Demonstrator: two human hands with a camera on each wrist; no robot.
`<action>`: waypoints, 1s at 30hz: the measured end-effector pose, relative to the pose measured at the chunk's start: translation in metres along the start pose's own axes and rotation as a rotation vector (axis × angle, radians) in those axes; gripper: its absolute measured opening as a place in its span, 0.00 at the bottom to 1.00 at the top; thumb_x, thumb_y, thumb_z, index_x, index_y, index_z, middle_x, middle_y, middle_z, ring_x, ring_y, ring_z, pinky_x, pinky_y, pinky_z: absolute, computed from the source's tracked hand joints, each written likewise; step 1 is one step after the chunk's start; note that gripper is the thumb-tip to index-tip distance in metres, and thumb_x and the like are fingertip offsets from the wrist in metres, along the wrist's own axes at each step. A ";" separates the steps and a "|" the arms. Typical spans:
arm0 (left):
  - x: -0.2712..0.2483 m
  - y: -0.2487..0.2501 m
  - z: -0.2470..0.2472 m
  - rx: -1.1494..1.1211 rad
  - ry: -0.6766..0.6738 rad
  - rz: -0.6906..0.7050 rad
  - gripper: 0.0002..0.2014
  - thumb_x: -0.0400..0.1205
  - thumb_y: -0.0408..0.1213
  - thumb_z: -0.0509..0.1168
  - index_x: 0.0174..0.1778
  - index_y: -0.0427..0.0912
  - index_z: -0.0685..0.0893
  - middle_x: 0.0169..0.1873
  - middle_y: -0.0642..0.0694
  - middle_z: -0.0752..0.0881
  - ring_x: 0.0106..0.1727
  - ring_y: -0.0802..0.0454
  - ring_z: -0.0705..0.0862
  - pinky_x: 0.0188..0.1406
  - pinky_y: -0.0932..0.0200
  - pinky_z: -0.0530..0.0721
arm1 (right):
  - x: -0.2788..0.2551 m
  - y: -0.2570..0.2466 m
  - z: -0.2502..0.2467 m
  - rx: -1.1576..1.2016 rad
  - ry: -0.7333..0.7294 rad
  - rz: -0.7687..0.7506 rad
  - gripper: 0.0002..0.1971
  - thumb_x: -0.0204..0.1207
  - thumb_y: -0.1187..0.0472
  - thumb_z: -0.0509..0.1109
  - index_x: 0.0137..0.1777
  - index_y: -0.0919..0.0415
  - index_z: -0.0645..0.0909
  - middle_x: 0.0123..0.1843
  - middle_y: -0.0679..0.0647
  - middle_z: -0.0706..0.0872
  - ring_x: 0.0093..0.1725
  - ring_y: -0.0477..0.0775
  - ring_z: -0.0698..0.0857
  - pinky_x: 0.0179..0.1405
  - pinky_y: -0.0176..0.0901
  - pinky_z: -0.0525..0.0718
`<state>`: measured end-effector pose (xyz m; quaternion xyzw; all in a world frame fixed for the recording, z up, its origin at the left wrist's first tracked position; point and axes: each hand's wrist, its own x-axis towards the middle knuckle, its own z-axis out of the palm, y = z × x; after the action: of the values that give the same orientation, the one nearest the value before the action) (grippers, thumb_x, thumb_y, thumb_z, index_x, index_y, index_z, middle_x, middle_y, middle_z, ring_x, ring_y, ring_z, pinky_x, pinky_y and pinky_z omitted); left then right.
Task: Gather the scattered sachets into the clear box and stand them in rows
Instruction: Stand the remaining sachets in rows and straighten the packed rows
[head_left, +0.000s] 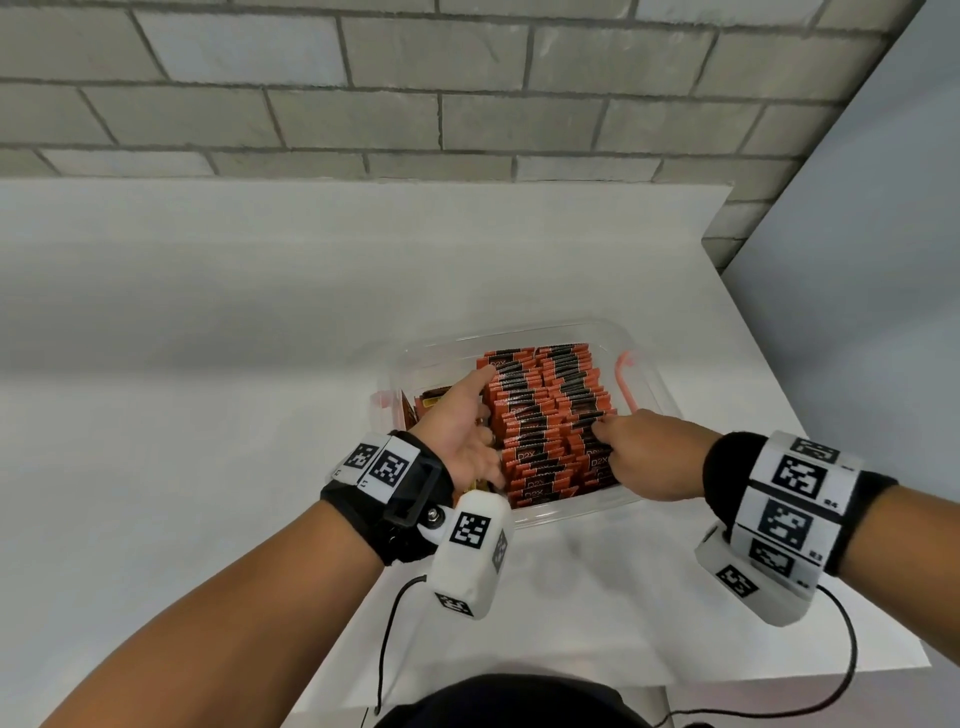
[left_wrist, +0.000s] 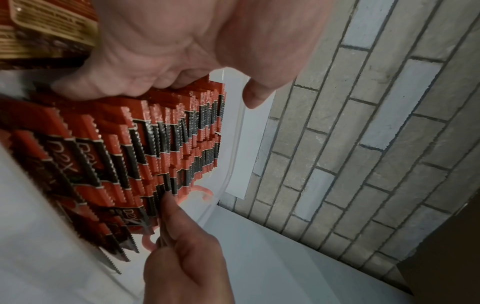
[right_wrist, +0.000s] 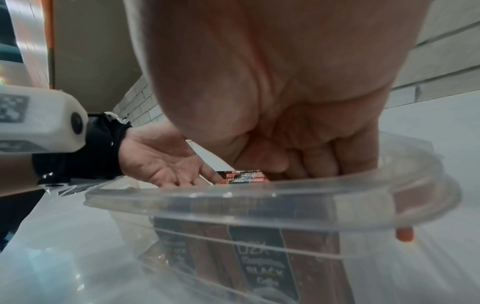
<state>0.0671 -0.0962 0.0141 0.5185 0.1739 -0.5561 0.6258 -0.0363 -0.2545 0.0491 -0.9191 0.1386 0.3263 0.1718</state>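
left hand (head_left: 462, 421) flat and loose bracing the sachets (head_left: 545, 415), right hand (head_left: 631, 452) pinching their floppy, slippery-looking tops; grab those edges gently.

one clear box (head_left: 644, 364), two hands, sachets (head_left: 550, 410) too many to count, in two rows.
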 end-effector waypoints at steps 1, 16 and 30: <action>0.000 0.000 0.000 -0.002 -0.001 0.000 0.37 0.83 0.58 0.58 0.80 0.35 0.63 0.71 0.29 0.76 0.69 0.26 0.76 0.73 0.24 0.63 | 0.000 0.001 -0.001 0.019 0.005 0.006 0.13 0.81 0.68 0.53 0.56 0.70 0.78 0.53 0.64 0.84 0.47 0.62 0.84 0.48 0.50 0.82; -0.013 0.006 -0.007 0.037 -0.052 0.058 0.33 0.82 0.58 0.58 0.73 0.33 0.69 0.60 0.30 0.83 0.61 0.30 0.82 0.64 0.32 0.76 | -0.002 -0.001 -0.020 0.112 0.103 0.053 0.14 0.83 0.63 0.55 0.64 0.64 0.76 0.59 0.60 0.83 0.52 0.56 0.82 0.52 0.44 0.82; -0.062 0.016 -0.126 0.309 0.357 0.403 0.10 0.82 0.46 0.66 0.53 0.45 0.83 0.44 0.44 0.83 0.33 0.50 0.81 0.29 0.58 0.76 | 0.038 -0.134 -0.027 -0.078 -0.027 -0.191 0.14 0.83 0.61 0.60 0.59 0.71 0.80 0.52 0.60 0.85 0.49 0.58 0.85 0.48 0.44 0.85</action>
<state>0.1064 0.0391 0.0200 0.7210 0.0883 -0.3407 0.5969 0.0563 -0.1496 0.0740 -0.9297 0.0352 0.3257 0.1680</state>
